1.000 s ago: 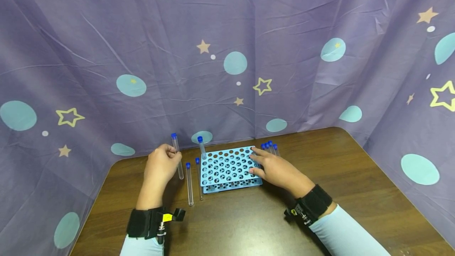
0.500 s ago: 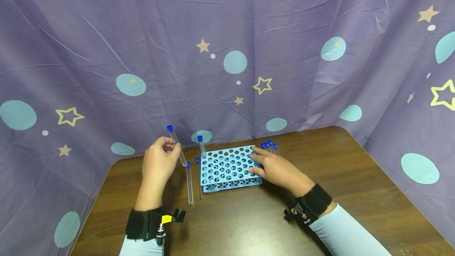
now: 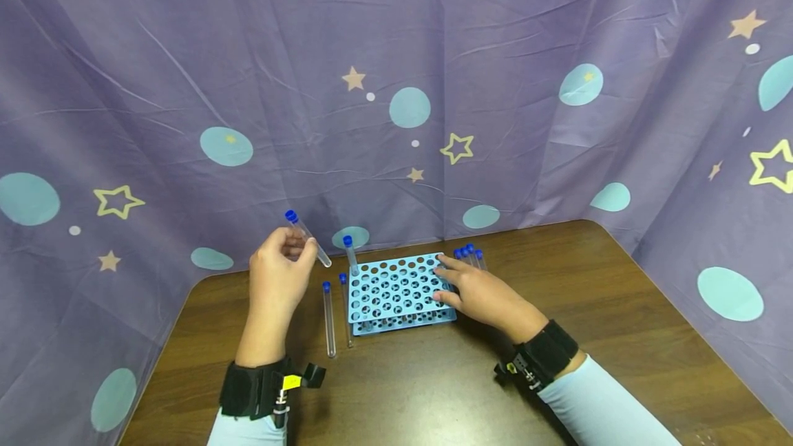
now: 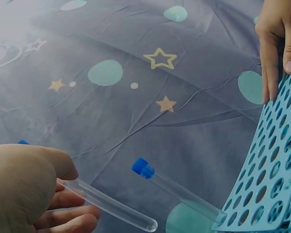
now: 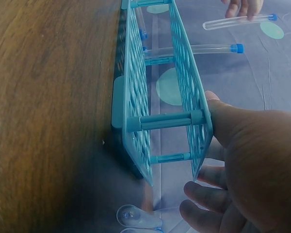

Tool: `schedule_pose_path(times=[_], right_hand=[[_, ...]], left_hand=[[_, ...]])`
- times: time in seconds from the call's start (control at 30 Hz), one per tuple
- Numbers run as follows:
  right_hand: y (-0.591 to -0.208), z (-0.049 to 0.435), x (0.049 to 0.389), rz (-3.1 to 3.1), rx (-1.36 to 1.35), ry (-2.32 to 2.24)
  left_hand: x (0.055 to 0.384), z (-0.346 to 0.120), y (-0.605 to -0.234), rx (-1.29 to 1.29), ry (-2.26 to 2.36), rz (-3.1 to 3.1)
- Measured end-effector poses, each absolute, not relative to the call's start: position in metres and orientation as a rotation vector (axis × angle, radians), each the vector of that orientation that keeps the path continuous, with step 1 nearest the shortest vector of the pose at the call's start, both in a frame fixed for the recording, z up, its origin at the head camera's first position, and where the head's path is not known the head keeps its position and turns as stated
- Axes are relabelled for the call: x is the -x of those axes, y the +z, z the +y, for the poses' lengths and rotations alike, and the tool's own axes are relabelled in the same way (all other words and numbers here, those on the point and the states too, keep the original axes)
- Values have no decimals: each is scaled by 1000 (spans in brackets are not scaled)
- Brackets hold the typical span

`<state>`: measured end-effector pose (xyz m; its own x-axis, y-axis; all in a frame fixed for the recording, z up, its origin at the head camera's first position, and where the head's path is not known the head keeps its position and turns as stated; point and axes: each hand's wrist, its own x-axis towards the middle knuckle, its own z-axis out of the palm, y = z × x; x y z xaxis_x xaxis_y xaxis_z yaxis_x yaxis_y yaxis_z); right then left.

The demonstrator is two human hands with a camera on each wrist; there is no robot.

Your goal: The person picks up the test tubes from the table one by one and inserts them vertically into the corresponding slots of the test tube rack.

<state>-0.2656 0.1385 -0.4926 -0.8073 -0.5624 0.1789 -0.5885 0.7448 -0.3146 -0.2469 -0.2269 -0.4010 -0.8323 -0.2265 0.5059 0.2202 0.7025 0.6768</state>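
My left hand (image 3: 279, 263) pinches a clear test tube (image 3: 319, 251) with a blue cap between thumb and fingers. The tube tilts, cap up to the left, its round bottom pointing toward the rack. A light-blue test tube rack (image 3: 396, 291) with rows of holes stands on the table. One capped tube (image 4: 177, 187) stands in the rack's back left corner hole. My right hand (image 3: 486, 294) rests on the rack's right end, fingers spread over its top; in the right wrist view the thumb (image 5: 213, 97) lies at the top plate's edge.
Two blue-capped tubes, a nearer one (image 3: 330, 322) and one beside the rack (image 3: 345, 294), lie left of the rack on the wooden table (image 3: 421, 391). Several capped tubes (image 3: 469, 253) are behind the right hand. A purple curtain (image 3: 526, 122) hangs behind the table.
My left hand has lifted its tube from near the table, raising it and tilting its bottom toward the rack. The right hand stays on the rack.
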Motion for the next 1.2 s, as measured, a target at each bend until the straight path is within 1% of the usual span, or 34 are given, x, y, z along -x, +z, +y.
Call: schedule_pose_path(times=[0.2,0.43,0.83,1.2], right_hand=[[-491,138,265,-2864,-949,550],[-491,137,265,-2862,-951,553],[-491,138,265,-2879,-940,560],[-490,138,264,-2879,-942,554]], left_hand=[[257,-226,-398,76,-1041,-2301],[267,-221,-392,106,-1047,-2322],[276,-203,-368,187,-991,-2279],[283,-181,-367,270,-945,-2347]])
